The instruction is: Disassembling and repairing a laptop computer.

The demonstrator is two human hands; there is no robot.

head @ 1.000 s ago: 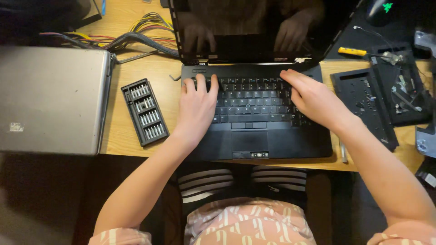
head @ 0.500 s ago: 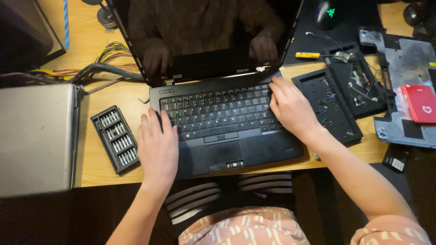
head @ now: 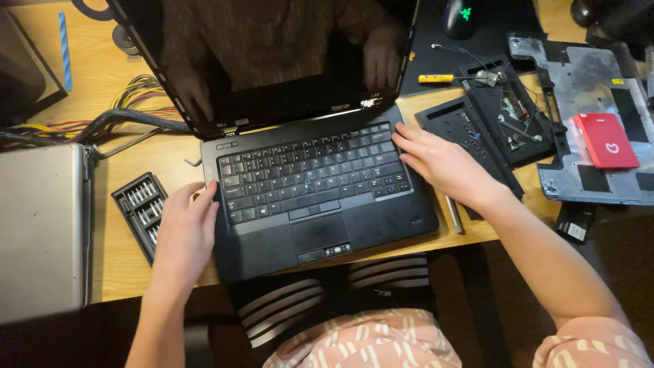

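An open black laptop (head: 320, 225) lies on the wooden desk (head: 122, 252), its front hanging over the desk's near edge and its dark screen (head: 272, 61) tilted back. My left hand (head: 182, 232) rests flat against the laptop's left side, fingers on the edge beside the keyboard (head: 310, 174). My right hand (head: 443, 163) lies on the laptop's right edge, fingertips touching the keys at the right end. Neither hand holds anything loose.
A black case of screwdriver bits (head: 141, 212) sits left of the laptop, beside a closed silver laptop (head: 41, 232). Black plastic panels (head: 470, 129), a metal chassis plate (head: 586, 116) with a red card (head: 606, 140), a yellow-handled tool (head: 436, 79), a mouse (head: 458, 17) and coloured cables (head: 133, 102) lie around.
Both hands slid off the keyboard outward to the laptop's left and right edges. The laptop now sits turned and nearer the desk's front edge; the view shifted right.
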